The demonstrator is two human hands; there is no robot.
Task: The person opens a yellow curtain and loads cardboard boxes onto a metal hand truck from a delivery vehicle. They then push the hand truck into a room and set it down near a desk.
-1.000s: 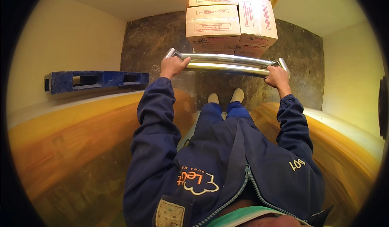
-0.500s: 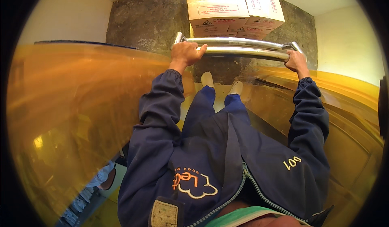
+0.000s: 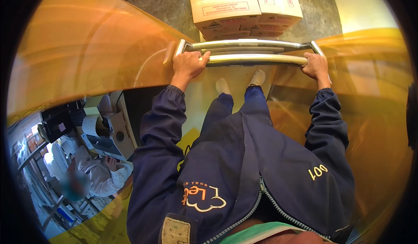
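Observation:
Both my hands grip the metal push handle [image 3: 257, 59] of a cart, arms stretched forward. My left hand [image 3: 188, 65] is wrapped round the bar's left end, with its thumb lying along the tube. At the right end, my right hand [image 3: 315, 65] is closed round the bar near the corner. Beyond the handle rises a stack of cardboard boxes [image 3: 226, 6] with red and dark print. The cart's bed is hidden below the handle and boxes.
Amber plastic strip curtains hang at my left [image 3: 100, 48] and right [image 3: 365, 69], close to both arms. A person in a pale top [image 3: 98, 174] is at the lower left, near a machine [image 3: 106, 135] and racks. Rough dark floor [image 3: 152, 4] lies ahead by pale walls.
My feet have stepped forward onto the paler floor. The left curtain has shifted, uncovering the person and equipment at the lower left. Both hands keep hold of the handle.

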